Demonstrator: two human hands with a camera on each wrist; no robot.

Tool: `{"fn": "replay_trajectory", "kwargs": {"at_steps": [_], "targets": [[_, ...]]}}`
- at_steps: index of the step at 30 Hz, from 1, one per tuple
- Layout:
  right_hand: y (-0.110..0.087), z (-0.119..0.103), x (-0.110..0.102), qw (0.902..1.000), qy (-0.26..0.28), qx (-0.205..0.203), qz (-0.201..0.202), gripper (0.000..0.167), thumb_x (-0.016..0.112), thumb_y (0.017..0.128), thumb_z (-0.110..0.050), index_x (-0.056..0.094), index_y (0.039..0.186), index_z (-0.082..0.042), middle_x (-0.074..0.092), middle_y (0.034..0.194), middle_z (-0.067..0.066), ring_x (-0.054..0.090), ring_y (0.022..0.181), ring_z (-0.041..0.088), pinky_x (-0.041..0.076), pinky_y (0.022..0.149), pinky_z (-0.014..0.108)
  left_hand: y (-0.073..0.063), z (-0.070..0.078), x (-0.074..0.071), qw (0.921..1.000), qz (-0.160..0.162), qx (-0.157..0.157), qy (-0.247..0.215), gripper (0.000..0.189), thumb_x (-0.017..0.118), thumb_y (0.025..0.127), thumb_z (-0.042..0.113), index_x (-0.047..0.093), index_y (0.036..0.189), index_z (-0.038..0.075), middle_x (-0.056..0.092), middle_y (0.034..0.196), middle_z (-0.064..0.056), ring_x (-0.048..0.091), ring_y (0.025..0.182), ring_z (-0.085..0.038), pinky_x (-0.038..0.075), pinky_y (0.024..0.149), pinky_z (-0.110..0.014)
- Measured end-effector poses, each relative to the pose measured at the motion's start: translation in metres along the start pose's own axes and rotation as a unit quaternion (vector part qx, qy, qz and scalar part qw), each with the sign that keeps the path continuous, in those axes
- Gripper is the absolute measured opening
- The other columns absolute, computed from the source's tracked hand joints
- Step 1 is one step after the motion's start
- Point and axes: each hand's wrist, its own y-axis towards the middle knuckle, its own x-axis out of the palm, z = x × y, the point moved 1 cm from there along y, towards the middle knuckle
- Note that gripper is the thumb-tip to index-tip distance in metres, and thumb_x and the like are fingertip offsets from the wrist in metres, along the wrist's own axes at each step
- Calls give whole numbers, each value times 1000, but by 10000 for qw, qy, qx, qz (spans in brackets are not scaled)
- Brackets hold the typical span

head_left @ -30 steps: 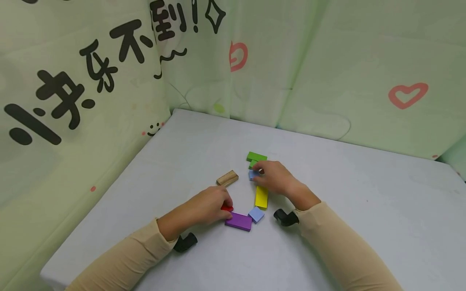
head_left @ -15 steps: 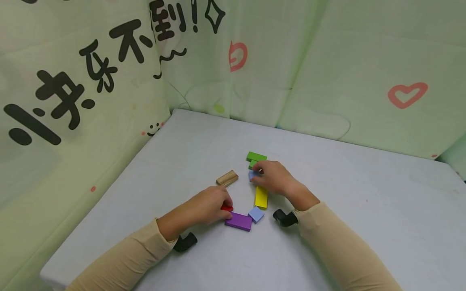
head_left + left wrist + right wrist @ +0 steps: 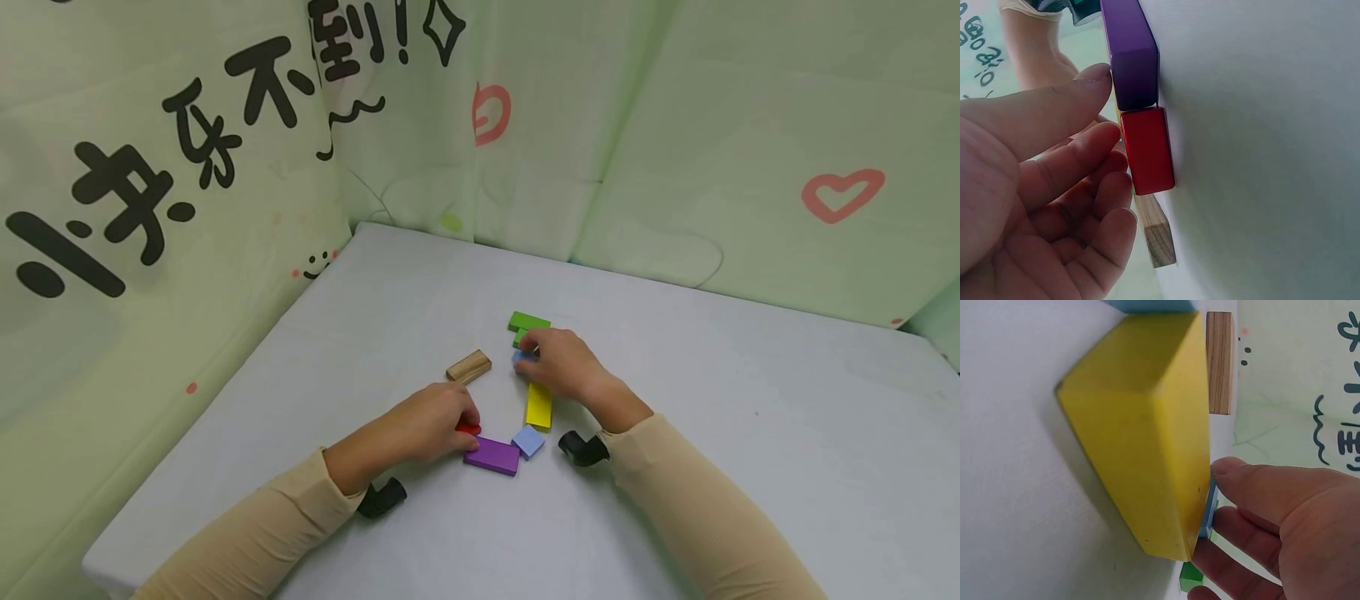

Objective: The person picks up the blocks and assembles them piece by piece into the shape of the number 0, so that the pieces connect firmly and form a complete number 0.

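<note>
My left hand [image 3: 435,421] rests on a row of wooden blocks. Its thumb touches the top of a purple block [image 3: 491,457], and its fingertips meet the top of a red block [image 3: 1149,152] butted against that end. Farther off, my right hand [image 3: 566,365] pinches a blue block [image 3: 1209,509] between thumb and fingers, partly covering it. A yellow block [image 3: 1141,431] lies just below that hand. Beside its fingertips is a small green block [image 3: 520,338], touching a longer green block [image 3: 529,322].
A second blue block [image 3: 528,442] joins the yellow and purple ones at a corner. Left of the curve lies a plain wood block [image 3: 468,367]. All sit on a white table [image 3: 712,400], with printed green curtains [image 3: 675,167] behind and on the left.
Both hands keep their places at the blocks. The right wrist and sleeve have shifted very slightly left and up; the blocks look unmoved.
</note>
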Motion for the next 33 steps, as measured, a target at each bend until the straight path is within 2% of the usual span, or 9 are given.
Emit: {"fn": "replay_trajectory", "kwargs": {"at_steps": [7,24,33], "targets": [[0,0,1,10000,6,-49,71,28,70,95,-16,66,118,1,68,116,15,62,96,28,53,87,38,1,0,1,10000,-17,-67,13,22,80,88,19,74,104,6,62,104,-2,57,98,-20,50,86,-34],[-4,9,-3,9995,204,122,-188,29,65,95,-8,63,123,1,65,121,17,60,108,32,50,96,44,1,2,1,9998,-50,-195,10,22,80,87,19,74,105,7,61,104,-2,56,98,-19,51,86,-34],[-8,13,-6,9994,250,237,-81,33,64,96,-14,63,125,0,65,123,17,59,114,34,48,97,47,0,3,0,9999,-16,-157,9,22,80,87,19,74,104,6,62,104,-3,57,98,-20,51,85,-34]]}}
